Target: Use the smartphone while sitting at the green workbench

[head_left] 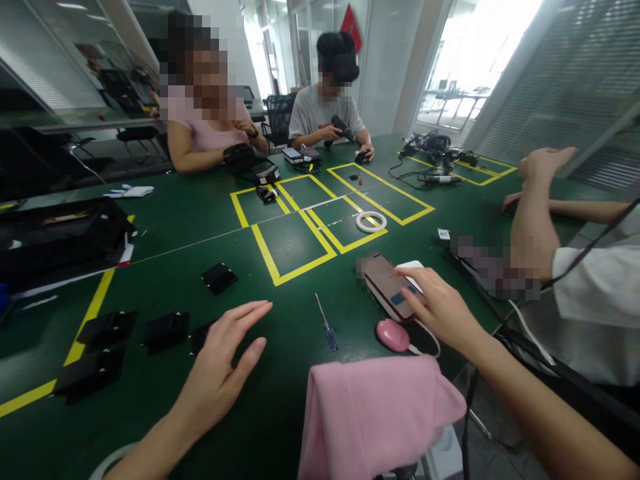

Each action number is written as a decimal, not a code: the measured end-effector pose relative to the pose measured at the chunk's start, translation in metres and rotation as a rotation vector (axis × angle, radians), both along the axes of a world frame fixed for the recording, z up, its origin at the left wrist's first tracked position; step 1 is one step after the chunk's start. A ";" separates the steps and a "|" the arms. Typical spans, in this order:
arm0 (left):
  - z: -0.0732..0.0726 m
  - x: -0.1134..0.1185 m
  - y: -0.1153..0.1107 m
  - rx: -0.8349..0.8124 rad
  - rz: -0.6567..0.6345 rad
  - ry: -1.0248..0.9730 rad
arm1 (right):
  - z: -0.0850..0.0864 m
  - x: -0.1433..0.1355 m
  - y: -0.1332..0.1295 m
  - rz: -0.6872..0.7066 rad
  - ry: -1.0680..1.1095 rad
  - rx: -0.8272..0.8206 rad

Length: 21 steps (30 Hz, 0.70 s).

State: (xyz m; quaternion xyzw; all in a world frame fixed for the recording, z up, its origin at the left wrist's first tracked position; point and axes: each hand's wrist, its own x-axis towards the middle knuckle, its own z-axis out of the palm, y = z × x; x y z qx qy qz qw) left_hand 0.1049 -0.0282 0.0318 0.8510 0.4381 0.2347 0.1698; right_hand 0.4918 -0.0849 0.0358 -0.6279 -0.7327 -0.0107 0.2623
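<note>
My right hand (440, 307) reaches over a smartphone (385, 283) lying on the green table. Its fingers are apart, with the tips at the screen; whether they press on it I cannot tell. Beside the phone lies a rounded pink device (393, 335) with a white cable. My left hand (225, 347) hovers empty over the table, thumb and fingers spread, partly covering a small black box (199, 339). More black boxes (166, 329) stand to its left, and a flat black piece (219, 277) lies farther back. Between my hands is a screwdriver (327, 325) with a blue handle.
A pink cloth (375, 407) hangs at the near edge. Yellow tape (305, 265) outlines rectangles, with a white tape roll (371, 221) on one. Two people sit opposite, one holding a power drill (343, 128). Another person's arm (535, 207) is at right. Tangled cables (435, 150) lie behind.
</note>
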 end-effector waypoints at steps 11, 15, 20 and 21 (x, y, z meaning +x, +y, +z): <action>-0.027 0.183 0.020 -1.109 -0.158 -0.599 | -0.023 0.045 0.023 -0.166 0.214 -0.303; -0.028 0.204 0.028 -1.343 -0.034 -0.783 | -0.026 0.047 0.033 -0.165 0.379 -0.372; -0.027 0.212 0.034 -1.374 -0.011 -0.862 | -0.028 0.047 0.036 -0.155 0.474 -0.398; -0.028 0.213 0.035 -1.368 -0.009 -0.857 | -0.028 0.047 0.036 -0.156 0.493 -0.399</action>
